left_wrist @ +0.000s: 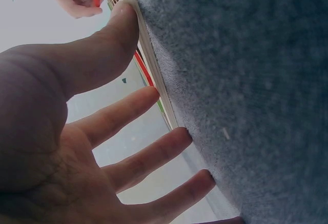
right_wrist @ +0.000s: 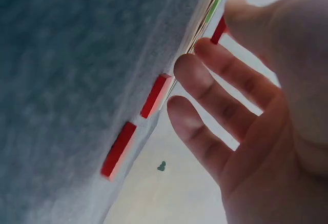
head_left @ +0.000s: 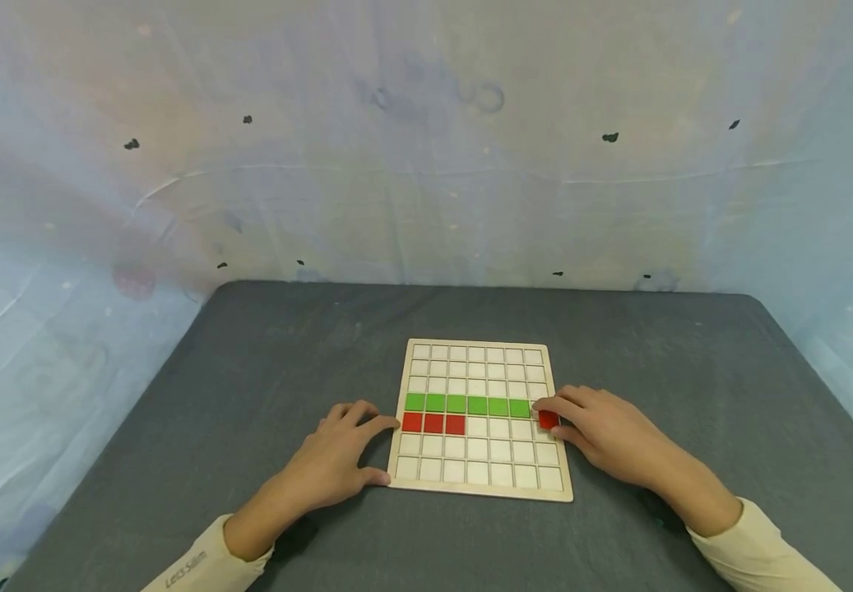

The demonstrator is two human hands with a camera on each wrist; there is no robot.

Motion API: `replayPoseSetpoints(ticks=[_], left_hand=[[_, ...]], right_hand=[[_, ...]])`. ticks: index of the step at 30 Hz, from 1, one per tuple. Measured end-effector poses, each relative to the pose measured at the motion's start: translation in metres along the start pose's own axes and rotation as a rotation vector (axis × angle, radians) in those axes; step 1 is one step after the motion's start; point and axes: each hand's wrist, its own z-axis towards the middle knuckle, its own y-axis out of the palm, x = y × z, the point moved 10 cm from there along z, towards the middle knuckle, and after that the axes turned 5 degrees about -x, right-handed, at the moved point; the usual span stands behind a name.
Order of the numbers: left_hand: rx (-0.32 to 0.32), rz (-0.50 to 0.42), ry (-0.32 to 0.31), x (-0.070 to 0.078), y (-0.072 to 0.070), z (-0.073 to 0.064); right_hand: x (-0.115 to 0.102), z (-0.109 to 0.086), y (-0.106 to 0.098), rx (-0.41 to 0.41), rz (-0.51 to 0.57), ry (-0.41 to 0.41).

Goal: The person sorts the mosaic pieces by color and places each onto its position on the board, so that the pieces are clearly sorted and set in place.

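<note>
A light wooden grid board (head_left: 476,492) lies on the dark table. Several green square tiles (head_left: 456,404) run along its middle row, and three red square tiles (head_left: 433,423) fill the left end of the row below. My right hand (head_left: 611,432) pinches another red tile (head_left: 548,420) between thumb and fingers over the board's right side; the right wrist view also shows this pinched tile (right_wrist: 219,31). At the board's left edge rests my left hand (head_left: 333,456), thumb and fingertips touching the rim. The cell behind my right fingertips is partly hidden.
Two loose red tiles (right_wrist: 155,96) lie on the table beside the right hand in the right wrist view; the hand hides them in the head view. A pale spotted cloth (head_left: 426,164) hangs behind the dark tabletop (head_left: 285,345) and along its sides.
</note>
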Motion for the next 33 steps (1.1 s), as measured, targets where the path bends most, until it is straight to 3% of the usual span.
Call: replayPoseSetpoints(ticks=[17, 26, 33], left_hand=[[-0.002, -0.002, 0.005, 0.0, 0.0, 0.0], [0.005, -0.006, 0.008, -0.001, 0.0, -0.001], [0.002, -0.001, 0.006, -0.001, 0.002, 0.0]], right_hand=[[-0.013, 0.014, 0.007, -0.041, 0.013, -0.01], [-0.034, 0.027, 0.009, 0.004, 0.009, -0.083], [-0.04, 0.033, 0.01, 0.013, -0.017, -0.066]])
